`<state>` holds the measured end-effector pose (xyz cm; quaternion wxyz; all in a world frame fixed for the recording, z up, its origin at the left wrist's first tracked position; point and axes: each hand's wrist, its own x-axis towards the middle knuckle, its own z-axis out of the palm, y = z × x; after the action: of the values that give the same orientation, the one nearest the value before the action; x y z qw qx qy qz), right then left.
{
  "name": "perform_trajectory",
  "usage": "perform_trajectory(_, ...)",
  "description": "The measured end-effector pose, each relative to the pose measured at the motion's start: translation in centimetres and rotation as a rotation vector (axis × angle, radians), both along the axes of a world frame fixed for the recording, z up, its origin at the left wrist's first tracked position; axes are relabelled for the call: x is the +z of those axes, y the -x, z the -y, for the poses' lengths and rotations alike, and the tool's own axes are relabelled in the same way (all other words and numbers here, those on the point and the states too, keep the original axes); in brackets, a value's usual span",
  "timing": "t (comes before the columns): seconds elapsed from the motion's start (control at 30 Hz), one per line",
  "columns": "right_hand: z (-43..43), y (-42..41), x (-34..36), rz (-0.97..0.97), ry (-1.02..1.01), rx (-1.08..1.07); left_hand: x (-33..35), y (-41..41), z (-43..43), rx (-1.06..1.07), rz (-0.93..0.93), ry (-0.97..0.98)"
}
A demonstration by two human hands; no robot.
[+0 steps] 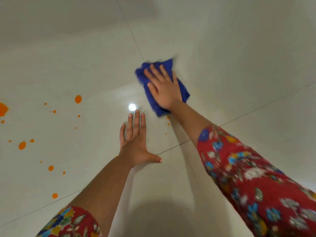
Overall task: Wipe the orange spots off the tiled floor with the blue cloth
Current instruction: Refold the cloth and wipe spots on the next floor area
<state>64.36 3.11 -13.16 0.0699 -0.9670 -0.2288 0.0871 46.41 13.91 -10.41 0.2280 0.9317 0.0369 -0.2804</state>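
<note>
The blue cloth point(145, 79) lies crumpled on the pale tiled floor point(239, 65), near where the grout lines meet. My right hand point(164, 86) presses flat on it with straight fingers; the cloth's edges look blurred. My left hand point(136, 142) rests flat on the floor, fingers spread, nearer to me and left of the cloth. Orange spots are scattered over the tile to the left: a large one point(78, 99), another point(22, 145), one at the left edge point(3, 109) and several small ones. Tiny orange specks point(168, 124) sit just below the cloth.
Dark grout lines point(256, 110) cross the glossy floor. A bright lamp reflection point(132, 107) shines just above my left fingertips. Both arms wear red flowered sleeves point(248, 168). A shadow falls on the floor at the bottom centre.
</note>
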Motion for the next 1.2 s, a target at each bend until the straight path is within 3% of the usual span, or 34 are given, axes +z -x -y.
perform_trajectory(0.1, 4.8, 5.2, -0.3, 0.009, 0.008, 0.227, 0.0, 0.0, 0.0, 0.001, -0.004, -0.003)
perform_trajectory(0.23, 11.1, 3.8, -0.3, 0.022, 0.038, -0.229, -0.1, 0.0, -0.1, -0.003, 0.000, -0.011)
perform_trajectory(0.33, 7.2, 1.6, -0.4, 0.030, 0.050, -0.395, 0.0, 0.0, 0.0, 0.000, 0.006, -0.022)
perform_trajectory(0.43, 2.5, 6.2, -0.8, 0.029, -0.009, -0.145, 0.2, 0.0, 0.0, 0.006, 0.000, -0.018)
perform_trajectory(0.53, 4.9, 15.0, -1.2, 0.013, -0.023, 0.022, 0.3, 0.0, -0.1, 0.003, -0.004, 0.019)
perform_trajectory(0.67, 12.3, 13.9, -0.8, 0.024, 0.071, -0.345, 0.2, 0.0, -0.1, -0.010, -0.014, -0.018)
perform_trajectory(0.77, 9.5, 7.4, -0.6, 0.019, 0.062, -0.535, 0.1, 0.1, 0.0, -0.006, -0.013, -0.026)
perform_trajectory(0.87, 3.8, 8.7, -0.7, 0.016, 0.009, -0.258, 0.2, 0.1, -0.1, 0.001, -0.016, -0.002)
perform_trajectory(0.97, 5.5, 16.3, -1.3, 0.015, -0.009, -0.008, 0.2, 0.1, -0.2, -0.001, -0.002, 0.033)
perform_trajectory(1.1, 12.7, 14.8, -0.8, 0.030, 0.055, -0.325, -0.1, 0.2, -0.1, -0.001, -0.010, -0.006)
perform_trajectory(1.2, 10.9, 8.3, -0.5, 0.009, 0.051, -0.600, -0.2, 0.1, -0.1, -0.005, -0.004, -0.018)
